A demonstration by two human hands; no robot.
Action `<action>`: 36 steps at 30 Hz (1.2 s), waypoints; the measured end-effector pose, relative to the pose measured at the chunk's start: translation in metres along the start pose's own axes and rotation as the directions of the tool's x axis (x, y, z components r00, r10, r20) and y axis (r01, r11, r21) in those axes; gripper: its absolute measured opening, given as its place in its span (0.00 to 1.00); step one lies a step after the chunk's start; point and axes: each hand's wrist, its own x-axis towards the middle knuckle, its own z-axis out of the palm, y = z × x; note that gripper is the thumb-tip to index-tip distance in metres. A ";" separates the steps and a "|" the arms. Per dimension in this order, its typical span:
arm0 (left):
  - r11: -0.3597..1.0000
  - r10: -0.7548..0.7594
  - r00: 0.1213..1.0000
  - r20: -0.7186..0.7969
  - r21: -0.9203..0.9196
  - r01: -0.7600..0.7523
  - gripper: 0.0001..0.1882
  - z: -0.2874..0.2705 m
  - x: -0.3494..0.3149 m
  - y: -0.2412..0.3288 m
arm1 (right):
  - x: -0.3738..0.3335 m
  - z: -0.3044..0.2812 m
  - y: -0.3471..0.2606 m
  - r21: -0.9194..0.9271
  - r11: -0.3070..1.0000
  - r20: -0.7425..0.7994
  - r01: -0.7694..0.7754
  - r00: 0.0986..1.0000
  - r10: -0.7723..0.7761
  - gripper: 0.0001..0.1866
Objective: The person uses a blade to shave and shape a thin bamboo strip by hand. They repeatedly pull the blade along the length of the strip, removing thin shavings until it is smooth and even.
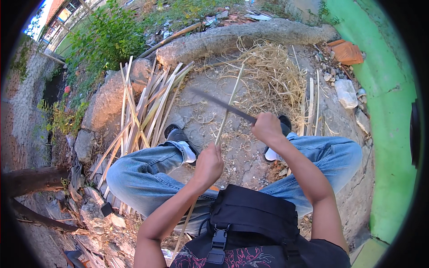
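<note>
My left hand (209,166) is closed round a thin pale strip of wood or bamboo (234,91), which points away from me; its lower end runs back under my left forearm. In my right hand (267,128) is the handle end of a long dark knife (223,103). The blade slants up to the left and crosses the strip, seemingly touching it, a little beyond my left hand. The blade's far end is slightly blurred. The knife's handle is hidden inside my fingers.
Left of my feet lies a stack of pale strips (145,105). A heap of curly shavings (275,76) lies ahead, before a concrete curb (246,38). More strips (310,105) lie at right, near a white block (346,94), an orange tile piece (346,52) and a green wall (389,116).
</note>
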 end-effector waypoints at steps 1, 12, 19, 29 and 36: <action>1.000 0.012 1.000 0.004 0.016 -0.012 0.18 0.004 -0.005 -0.004 | 0.008 -0.007 0.011 0.002 1.000 -0.005 -0.005 1.000 0.005 0.14; 1.000 -0.007 1.000 -0.025 0.012 0.007 0.18 0.000 0.003 -0.005 | -0.029 -0.010 -0.026 0.052 0.991 -0.065 0.120 0.991 -0.117 0.13; 1.000 0.006 1.000 0.025 -0.008 -0.006 0.18 -0.002 -0.008 -0.009 | 0.031 -0.015 0.040 0.139 0.945 -0.028 -0.297 0.952 0.303 0.15; 0.953 -0.029 0.992 0.122 -0.295 0.064 0.24 -0.010 0.005 -0.019 | 0.041 -0.032 0.059 0.439 0.872 -0.145 -0.218 0.940 0.309 0.17; 0.958 0.003 0.998 0.062 -0.285 0.015 0.24 -0.006 0.009 -0.024 | -0.003 -0.038 -0.008 0.273 0.962 -0.067 -0.001 0.998 0.020 0.15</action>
